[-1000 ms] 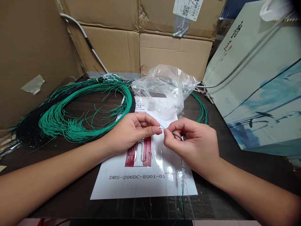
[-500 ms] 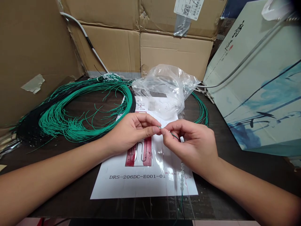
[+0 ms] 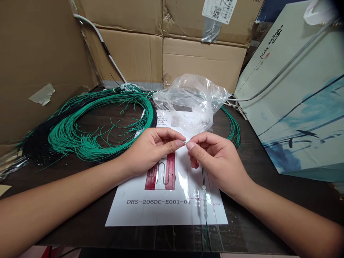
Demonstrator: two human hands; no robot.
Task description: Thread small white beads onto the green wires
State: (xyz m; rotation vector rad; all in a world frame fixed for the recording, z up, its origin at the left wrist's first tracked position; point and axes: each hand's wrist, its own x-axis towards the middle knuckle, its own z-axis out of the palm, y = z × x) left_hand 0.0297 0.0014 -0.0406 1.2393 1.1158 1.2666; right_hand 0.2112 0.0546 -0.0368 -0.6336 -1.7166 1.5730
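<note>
My left hand [image 3: 158, 148] and my right hand [image 3: 215, 154] meet fingertip to fingertip over a printed sheet [image 3: 161, 215]. Between the two pinches is a tiny light-coloured piece [image 3: 185, 143], too small to identify. Both hands have thumb and index finger pressed together on it. Below my right hand, thin dark wires [image 3: 203, 175] hang down with a row of small whitish beads [image 3: 204, 202] on them. Behind my hands lies a crumpled clear plastic bag [image 3: 188, 96].
A large coil of green and black wires [image 3: 61, 138] lies at the left, and a smaller green coil [image 3: 233, 127] at the right. Cardboard [image 3: 129, 53] stands at the back. A pale bag with blue painting [image 3: 295, 107] stands right, with a grey cable [image 3: 285, 66] before it.
The view has shifted slightly. My right hand has turned a little at the pinch, and the green wire seen by its fingers is now hidden. The beaded wires have swung slightly left.
</note>
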